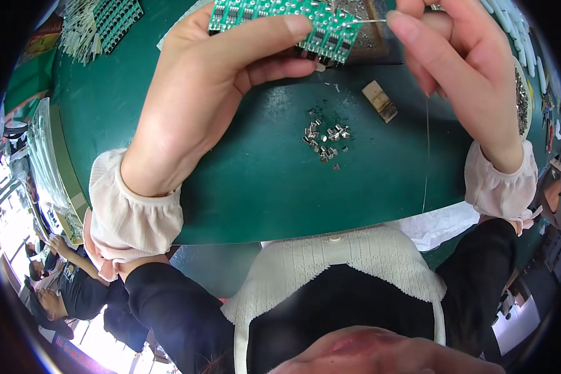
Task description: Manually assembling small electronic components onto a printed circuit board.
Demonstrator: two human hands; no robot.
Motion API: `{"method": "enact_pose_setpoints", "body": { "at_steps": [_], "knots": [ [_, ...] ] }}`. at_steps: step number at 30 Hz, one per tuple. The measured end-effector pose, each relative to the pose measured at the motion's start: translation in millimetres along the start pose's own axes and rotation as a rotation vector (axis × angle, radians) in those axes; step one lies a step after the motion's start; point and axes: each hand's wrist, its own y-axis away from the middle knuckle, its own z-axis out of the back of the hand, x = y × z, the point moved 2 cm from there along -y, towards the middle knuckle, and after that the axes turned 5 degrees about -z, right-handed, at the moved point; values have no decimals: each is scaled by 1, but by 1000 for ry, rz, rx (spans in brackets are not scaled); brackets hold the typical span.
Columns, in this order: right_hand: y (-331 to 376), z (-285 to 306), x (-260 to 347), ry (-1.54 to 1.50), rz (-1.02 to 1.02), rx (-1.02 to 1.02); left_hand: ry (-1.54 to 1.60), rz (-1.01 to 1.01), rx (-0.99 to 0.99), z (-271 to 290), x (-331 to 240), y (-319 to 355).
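Circuit board (280, 19): top cut off by picture's upper edge.
Right hand (461, 68): fingertips cropped at top.
Small metal parts (325, 138): too tiny to identify.

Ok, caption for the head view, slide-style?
Left hand holds a green circuit board panel while right hand feeds thin wire to it, above small metal parts on green mat.
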Motion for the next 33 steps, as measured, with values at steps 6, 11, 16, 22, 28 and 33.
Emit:
{"method": "enact_pose_setpoints", "body": {
  "at_steps": [6, 11, 16, 22, 28, 33],
  "knots": [
    [1, -7, -10, 28, 149, -90, 106, -33, 80, 4, 1, 1],
    [1, -7, -14, 2, 198, -96, 99, 230, -169, -35, -24, 6],
    [-2, -8, -15, -4, 217, -78, 123, 230, -172, -31, -25, 11],
    [-8, -4, -14, 67, 284, -28, 141, 149, -83, -29, -29, 7],
    [-10, -4, -3, -12, 65, -55, 67, -23, 42, 4, -6, 5],
    [-12, 34, 8, 456, -198, -213, -4, 14, 36, -11, -3, 5]
  ]
}}
